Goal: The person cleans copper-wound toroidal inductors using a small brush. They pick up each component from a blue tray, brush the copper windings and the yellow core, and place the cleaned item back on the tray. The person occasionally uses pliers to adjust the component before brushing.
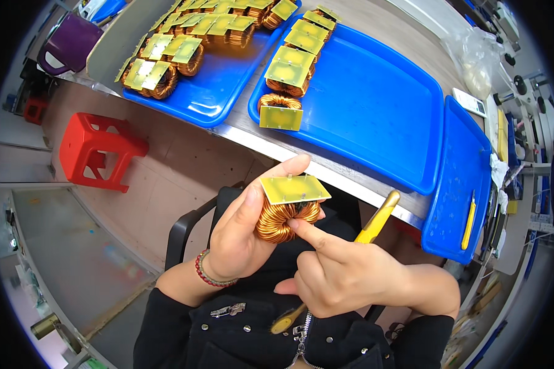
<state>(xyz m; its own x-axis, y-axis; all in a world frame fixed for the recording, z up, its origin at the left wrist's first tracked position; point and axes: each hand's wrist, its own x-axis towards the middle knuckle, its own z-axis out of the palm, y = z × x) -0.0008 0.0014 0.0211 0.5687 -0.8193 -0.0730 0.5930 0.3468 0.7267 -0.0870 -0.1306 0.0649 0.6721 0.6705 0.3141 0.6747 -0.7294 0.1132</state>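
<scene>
A ring-shaped coil of copper wire [274, 221] with a flat yellow-green board [295, 189] on its upper side is held in my left hand [243, 237]. The thumb and fingers of that hand wrap round its left side and back. My right hand [338, 270] points its index finger onto the coil, at the hole in the ring. Its other fingers curl round a slim yellow-handled tool [375, 224]. One brownish end of the tool sticks up past the knuckles; the other shows below the hand, against my dark jacket. The tool's grip is hidden by my fingers.
Rows of similar coils with boards fill much of a blue tray [194, 107] at the far left. Another blue tray [375, 111] bears a line of them along its left side. A narrow blue tray [440, 230] holds a yellow tool [468, 224]. A red stool [98, 150] stands left.
</scene>
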